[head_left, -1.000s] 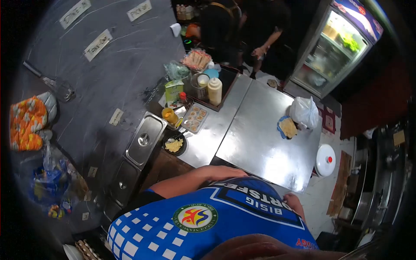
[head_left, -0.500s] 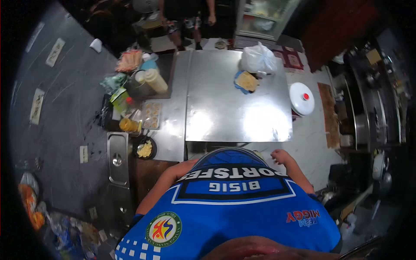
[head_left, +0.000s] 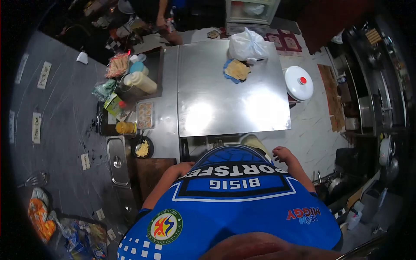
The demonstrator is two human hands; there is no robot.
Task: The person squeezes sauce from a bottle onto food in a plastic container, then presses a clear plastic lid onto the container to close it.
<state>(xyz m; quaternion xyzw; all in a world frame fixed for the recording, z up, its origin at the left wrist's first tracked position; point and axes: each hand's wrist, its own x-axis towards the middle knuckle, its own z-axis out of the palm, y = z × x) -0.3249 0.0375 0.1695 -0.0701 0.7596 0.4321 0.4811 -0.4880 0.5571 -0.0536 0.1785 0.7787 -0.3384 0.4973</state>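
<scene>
My left hand (head_left: 185,168) is low beside the blue shirt, near the brown board (head_left: 157,173); its fingers are mostly hidden by the shirt. On the other side, my right hand (head_left: 281,154) hangs below the corner of the steel table (head_left: 234,99), its fingers curled, and whether it holds anything is too small to tell. A small black pan (head_left: 143,147) with yellow food stands past the brown board. Beyond it are a tray of round pieces (head_left: 145,115) and a yellow jar (head_left: 125,127). A tied white plastic bag (head_left: 248,45) and a folded cloth (head_left: 236,70) lie on the steel table.
A white lidded pot (head_left: 299,84) stands right of the table. Squeeze bottles (head_left: 143,82) occupy a dark tray at the left. Another person's arm (head_left: 162,13) shows at the top. A lidded steel pan (head_left: 117,160) borders the grey counter (head_left: 60,117).
The view has turned, and the table now lies straight ahead. My left hand has moved from the front of the shirt to its side. The other person has shifted in view.
</scene>
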